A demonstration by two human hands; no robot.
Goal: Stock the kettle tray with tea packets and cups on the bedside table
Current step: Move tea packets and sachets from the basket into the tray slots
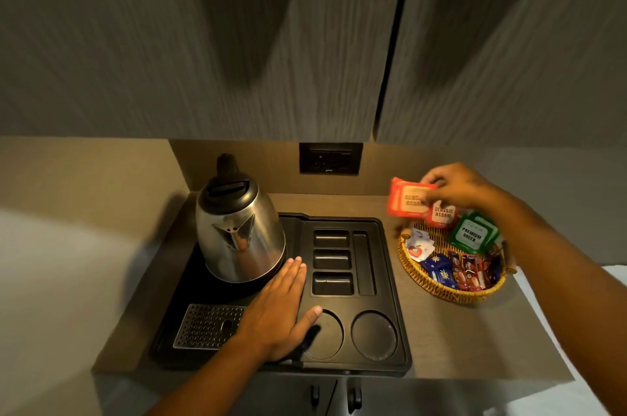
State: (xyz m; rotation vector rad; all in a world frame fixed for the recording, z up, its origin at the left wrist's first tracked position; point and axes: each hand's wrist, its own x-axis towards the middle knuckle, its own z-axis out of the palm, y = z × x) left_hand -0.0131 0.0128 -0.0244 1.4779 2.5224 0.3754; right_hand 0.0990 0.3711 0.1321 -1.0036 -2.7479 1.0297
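Red foil is the risk here: the right hand (pixel 456 186) pinches a red tea packet (pixel 409 200) by one edge above the wicker basket (pixel 448 291), and a second red packet (pixel 443 214) hangs just beneath, perhaps only snagged; it could drop back or onto the bench (pixel 437 341) as the hand crosses. The grip there is clenched on the packet with fingertips only; the left hand (pixel 281 310) lies flat and released on the black tray (pixel 393 276), beside the kettle (pixel 237 229); the tray's slots and cup wells look unfilled.
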